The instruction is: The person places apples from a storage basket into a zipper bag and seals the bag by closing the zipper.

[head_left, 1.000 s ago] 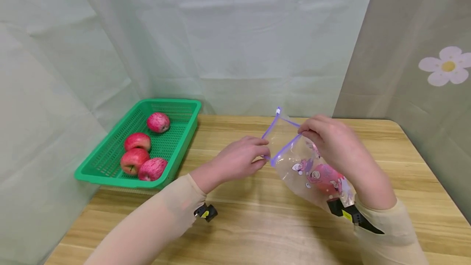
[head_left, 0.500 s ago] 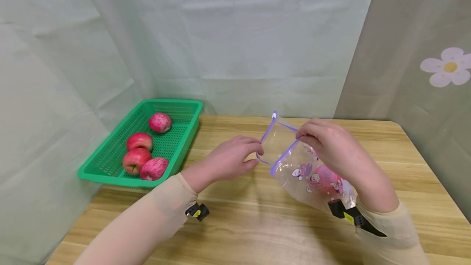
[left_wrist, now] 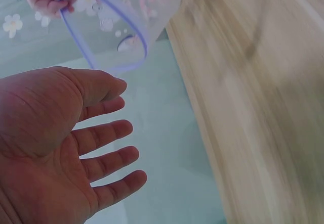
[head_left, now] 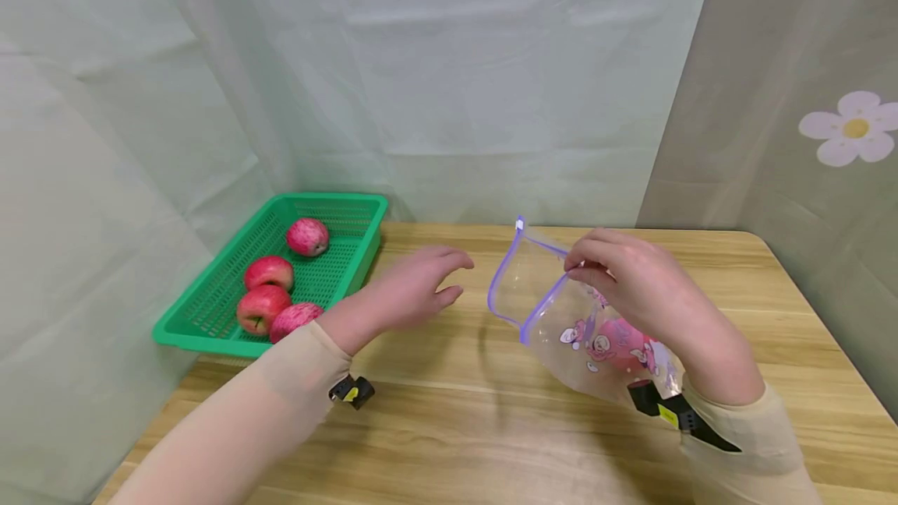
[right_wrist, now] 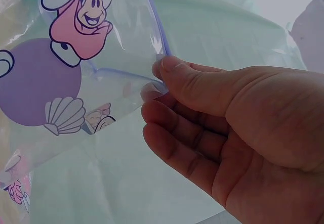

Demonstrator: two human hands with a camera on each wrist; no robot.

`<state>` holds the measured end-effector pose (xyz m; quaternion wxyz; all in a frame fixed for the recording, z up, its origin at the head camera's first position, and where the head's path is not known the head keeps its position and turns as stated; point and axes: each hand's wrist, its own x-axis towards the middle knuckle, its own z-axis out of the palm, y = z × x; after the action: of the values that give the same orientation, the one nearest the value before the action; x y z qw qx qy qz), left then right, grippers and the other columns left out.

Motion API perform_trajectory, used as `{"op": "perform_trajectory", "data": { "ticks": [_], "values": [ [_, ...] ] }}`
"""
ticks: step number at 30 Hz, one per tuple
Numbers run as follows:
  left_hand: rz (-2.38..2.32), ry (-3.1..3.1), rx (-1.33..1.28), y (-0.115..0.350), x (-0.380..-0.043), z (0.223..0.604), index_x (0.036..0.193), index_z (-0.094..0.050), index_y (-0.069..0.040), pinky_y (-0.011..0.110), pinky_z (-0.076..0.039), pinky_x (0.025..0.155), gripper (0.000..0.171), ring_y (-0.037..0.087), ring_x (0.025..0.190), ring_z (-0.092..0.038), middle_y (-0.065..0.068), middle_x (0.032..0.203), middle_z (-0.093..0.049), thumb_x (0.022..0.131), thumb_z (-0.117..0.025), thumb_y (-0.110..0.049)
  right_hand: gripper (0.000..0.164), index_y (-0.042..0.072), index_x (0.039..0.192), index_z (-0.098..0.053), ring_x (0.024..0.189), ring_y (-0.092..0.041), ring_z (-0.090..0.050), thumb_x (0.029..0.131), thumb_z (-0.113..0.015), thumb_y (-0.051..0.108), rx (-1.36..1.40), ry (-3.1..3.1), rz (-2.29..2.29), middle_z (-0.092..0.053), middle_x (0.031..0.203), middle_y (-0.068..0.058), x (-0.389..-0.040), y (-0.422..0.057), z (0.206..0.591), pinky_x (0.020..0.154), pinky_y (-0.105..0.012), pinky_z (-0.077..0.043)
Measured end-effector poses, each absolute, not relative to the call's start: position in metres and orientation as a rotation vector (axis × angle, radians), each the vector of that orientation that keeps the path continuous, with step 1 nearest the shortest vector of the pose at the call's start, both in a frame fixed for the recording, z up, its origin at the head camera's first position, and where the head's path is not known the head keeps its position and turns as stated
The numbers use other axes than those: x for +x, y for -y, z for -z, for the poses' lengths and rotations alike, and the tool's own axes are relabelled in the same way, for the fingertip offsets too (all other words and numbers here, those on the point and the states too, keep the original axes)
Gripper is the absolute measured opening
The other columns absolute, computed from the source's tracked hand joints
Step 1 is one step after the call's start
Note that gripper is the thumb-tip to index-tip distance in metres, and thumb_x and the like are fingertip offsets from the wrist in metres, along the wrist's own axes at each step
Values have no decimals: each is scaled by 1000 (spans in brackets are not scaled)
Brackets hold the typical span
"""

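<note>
While our right hand (head_left: 634,279) pinches the purple-edged rim of a clear, cartoon-printed bag (head_left: 610,341) between thumb and fingertip, we see the bag's mouth gaping toward our left hand (head_left: 410,287). That hand hovers apart from the bag, its thumb and fingers spread wide. We have the bag over the right half of the wooden table (head_left: 449,427), though we cannot tell how much of it rests there. On the left, our green basket (head_left: 319,275) holds four red apples (head_left: 263,309), three close together and one farther back
</note>
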<state>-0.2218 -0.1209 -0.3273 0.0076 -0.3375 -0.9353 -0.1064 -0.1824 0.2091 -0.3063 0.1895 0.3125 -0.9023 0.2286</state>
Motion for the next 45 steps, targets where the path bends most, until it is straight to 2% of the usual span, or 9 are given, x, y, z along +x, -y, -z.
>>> {"op": "perform_trajectory", "data": {
  "ticks": [8,17,25,34,45],
  "values": [
    [229,2943,-908,143,-229,318,155,-60,-4,54,-47,119,53,38,145,-58,17,156,-62,108,-73,-24,22,22,99,-79,84,-10,-66,92,-88,3,885,2519,-642,-72,97,15,-182,-210,306,77,-41,-56],
    [173,2941,-846,166,-236,304,157,-56,3,55,-44,122,58,41,148,-55,22,158,-59,108,-74,-23,23,23,99,-79,84,-9,-67,92,-89,4,886,2513,-640,-72,98,15,-181,-210,307,76,-41,-57],
    [128,2988,-725,193,-247,295,160,-51,2,61,-44,120,63,45,150,-50,24,161,-54,108,-73,-26,22,22,101,-79,84,-10,-67,93,-88,4,895,2518,-636,-73,99,14,-181,-208,307,76,-41,-57],
    [127,3041,-621,215,-256,290,164,-46,2,64,-38,123,66,48,154,-44,27,166,-47,110,-70,-27,24,21,100,-79,83,-9,-66,91,-90,3,927,2485,-632,-73,99,14,-183,-208,309,74,-40,-58],
    [120,3134,-494,249,-267,280,168,-36,4,71,-35,121,70,55,155,-37,31,170,-38,113,-63,-32,23,21,101,-78,83,-9,-67,92,-89,3,947,2474,-632,-72,99,14,-184,-204,308,75,-40,-59]
  ]
}}
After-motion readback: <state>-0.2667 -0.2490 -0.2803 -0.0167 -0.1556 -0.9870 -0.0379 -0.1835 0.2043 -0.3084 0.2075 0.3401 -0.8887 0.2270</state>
